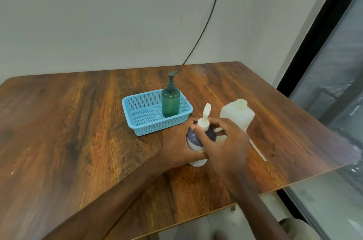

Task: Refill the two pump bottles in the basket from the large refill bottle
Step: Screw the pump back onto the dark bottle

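Two hands on the round white-and-purple plastic pump bottle (192,138) before the blue mesh basket (137,124): left hand (176,141) grips its body, right hand (225,141) pinches the white pump collar (203,124); I should twist steadily, keeping it upright.

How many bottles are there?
3. The green pump bottle stands in the blue basket; the white-and-purple pump bottle is held by the left hand and right hand before it; the large refill bottle stands just right of them. None looks hidden.
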The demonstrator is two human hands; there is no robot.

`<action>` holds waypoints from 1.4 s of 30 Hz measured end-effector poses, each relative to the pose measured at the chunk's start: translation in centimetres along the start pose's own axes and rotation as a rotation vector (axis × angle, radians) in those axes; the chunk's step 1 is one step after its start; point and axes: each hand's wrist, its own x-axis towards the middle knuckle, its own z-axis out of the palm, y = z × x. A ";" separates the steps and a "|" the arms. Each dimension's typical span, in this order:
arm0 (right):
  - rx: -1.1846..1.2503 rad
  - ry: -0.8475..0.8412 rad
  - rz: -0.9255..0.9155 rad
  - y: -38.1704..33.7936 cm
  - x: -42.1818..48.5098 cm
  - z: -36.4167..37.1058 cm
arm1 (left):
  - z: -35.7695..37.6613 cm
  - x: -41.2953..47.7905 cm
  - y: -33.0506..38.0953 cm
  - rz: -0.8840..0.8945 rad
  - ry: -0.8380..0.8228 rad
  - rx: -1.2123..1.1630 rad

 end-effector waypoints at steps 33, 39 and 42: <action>-0.001 -0.424 -0.082 -0.6 3.5 -3.3 | 0.4 -0.3 0.5 0.056 0.042 -0.118; -0.023 -0.325 -0.053 0.0 2.6 -2.3 | 0.4 -0.3 0.6 0.069 0.051 -0.080; -0.013 -0.261 -0.032 0.2 2.1 -1.9 | 0.2 -0.4 0.8 0.058 0.058 -0.048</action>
